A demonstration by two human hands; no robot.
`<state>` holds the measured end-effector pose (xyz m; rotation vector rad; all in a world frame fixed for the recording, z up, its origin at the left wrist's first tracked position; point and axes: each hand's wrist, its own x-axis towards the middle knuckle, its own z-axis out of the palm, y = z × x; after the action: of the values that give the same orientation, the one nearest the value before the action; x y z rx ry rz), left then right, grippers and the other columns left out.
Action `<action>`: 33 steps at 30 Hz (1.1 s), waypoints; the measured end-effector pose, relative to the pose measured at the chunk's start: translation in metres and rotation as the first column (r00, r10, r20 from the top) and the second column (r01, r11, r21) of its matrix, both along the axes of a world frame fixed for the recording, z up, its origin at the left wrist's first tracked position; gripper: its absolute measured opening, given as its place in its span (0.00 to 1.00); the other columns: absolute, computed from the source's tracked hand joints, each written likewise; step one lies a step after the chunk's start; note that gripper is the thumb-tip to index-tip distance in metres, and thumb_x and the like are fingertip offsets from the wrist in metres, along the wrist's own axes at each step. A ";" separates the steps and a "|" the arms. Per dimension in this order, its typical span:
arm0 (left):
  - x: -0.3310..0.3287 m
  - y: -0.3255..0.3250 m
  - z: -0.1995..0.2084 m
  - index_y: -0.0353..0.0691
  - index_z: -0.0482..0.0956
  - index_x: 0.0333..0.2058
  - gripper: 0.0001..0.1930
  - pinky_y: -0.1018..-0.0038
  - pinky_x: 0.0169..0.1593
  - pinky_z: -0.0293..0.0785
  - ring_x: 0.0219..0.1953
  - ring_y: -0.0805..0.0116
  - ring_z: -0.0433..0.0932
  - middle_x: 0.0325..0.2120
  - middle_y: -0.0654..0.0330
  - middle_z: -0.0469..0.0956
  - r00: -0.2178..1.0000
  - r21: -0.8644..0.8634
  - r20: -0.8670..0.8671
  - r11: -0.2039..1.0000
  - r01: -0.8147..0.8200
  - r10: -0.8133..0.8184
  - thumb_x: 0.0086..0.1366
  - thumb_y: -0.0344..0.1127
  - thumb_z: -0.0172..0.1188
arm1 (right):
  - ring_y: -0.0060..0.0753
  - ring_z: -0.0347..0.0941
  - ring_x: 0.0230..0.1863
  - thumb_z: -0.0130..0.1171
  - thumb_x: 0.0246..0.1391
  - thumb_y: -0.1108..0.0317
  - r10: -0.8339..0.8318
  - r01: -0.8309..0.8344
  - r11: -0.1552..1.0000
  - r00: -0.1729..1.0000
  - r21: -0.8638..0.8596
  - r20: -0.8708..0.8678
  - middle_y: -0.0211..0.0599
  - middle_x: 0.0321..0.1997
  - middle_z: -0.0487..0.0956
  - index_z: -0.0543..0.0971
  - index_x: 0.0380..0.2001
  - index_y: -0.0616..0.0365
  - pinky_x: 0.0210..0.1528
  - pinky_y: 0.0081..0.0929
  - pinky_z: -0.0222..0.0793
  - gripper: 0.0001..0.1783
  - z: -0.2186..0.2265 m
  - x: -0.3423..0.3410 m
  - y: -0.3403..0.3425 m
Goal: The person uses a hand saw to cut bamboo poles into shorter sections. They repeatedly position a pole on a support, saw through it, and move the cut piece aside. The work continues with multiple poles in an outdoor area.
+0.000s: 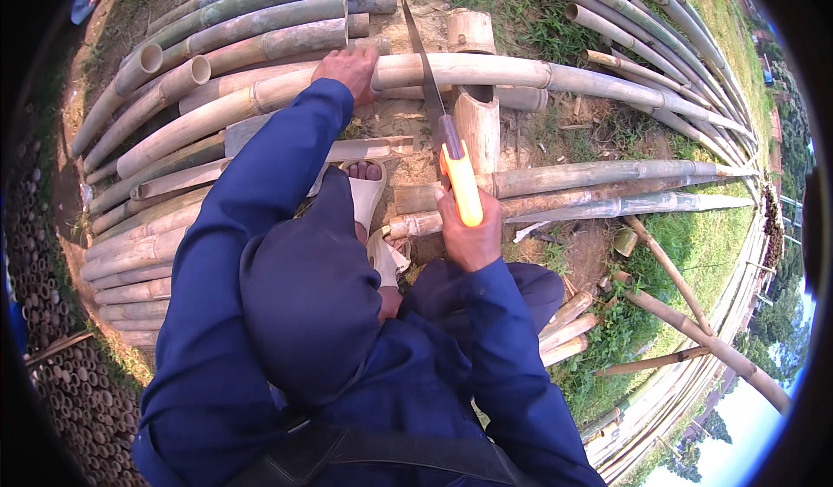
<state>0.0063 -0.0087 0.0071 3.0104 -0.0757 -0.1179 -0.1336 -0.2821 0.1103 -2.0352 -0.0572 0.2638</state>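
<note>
A long pale bamboo pole (503,71) runs across in front of me. My left hand (349,72) is wrapped over it from above, left of the saw. In my right hand (471,234) is a handsaw (462,183) with an orange-yellow handle, the fingers closed round the grip. Its dark blade (423,64) points away from me and crosses the pole just right of my left hand. Whether the teeth have cut into the bamboo, I cannot tell. Under the pole stands a thick bamboo post (477,131), a little right of the blade.
Stacked bamboo poles (260,23) fill the left side, with more poles (642,32) at the far right. Several poles (564,182) lie right of my right hand. My sandalled foot (364,175) is on the ground below the pole. Crossed bamboo supports (694,331) stand at the lower right.
</note>
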 end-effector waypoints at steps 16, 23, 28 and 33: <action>-0.004 0.000 0.008 0.39 0.74 0.49 0.31 0.58 0.58 0.76 0.53 0.50 0.82 0.48 0.48 0.82 0.999 -0.035 -0.054 0.999 -0.005 0.003 0.53 0.49 0.77 | 0.16 0.64 0.22 0.67 0.63 0.70 -0.004 0.004 1.000 1.000 0.006 -0.025 0.25 0.20 0.74 0.80 0.34 0.66 0.25 0.24 0.61 0.09 -0.003 -0.024 -0.010; -0.007 0.006 -0.007 0.39 0.73 0.49 0.31 0.57 0.57 0.76 0.52 0.48 0.82 0.48 0.49 0.81 0.999 -0.023 0.011 0.999 -0.038 0.038 0.52 0.48 0.77 | 0.32 0.83 0.31 0.65 0.58 0.76 0.057 -0.062 0.995 0.996 -0.075 -0.062 0.44 0.34 0.86 0.79 0.58 0.67 0.39 0.26 0.76 0.23 0.066 -0.116 -0.066; -0.003 -0.001 -0.009 0.40 0.73 0.49 0.31 0.57 0.56 0.76 0.51 0.48 0.82 0.48 0.50 0.81 1.000 -0.015 0.003 1.000 -0.019 0.019 0.51 0.47 0.77 | 0.32 0.64 0.19 0.66 0.60 0.72 -0.012 0.012 1.000 1.000 -0.011 0.000 0.45 0.18 0.73 0.76 0.27 0.66 0.26 0.34 0.65 0.11 -0.003 -0.010 -0.002; -0.011 0.012 -0.006 0.41 0.74 0.49 0.31 0.56 0.56 0.76 0.51 0.48 0.82 0.48 0.51 0.81 0.998 -0.020 0.043 0.999 -0.036 0.037 0.51 0.47 0.77 | 0.21 0.70 0.24 0.66 0.60 0.74 -0.007 0.008 1.000 0.993 0.005 -0.121 0.34 0.25 0.79 0.82 0.42 0.67 0.31 0.25 0.69 0.09 0.023 -0.074 -0.034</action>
<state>-0.0043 0.0033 0.0011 2.9933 -0.0263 -0.0487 -0.2080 -0.3159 0.1329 -2.0099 0.0254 0.3819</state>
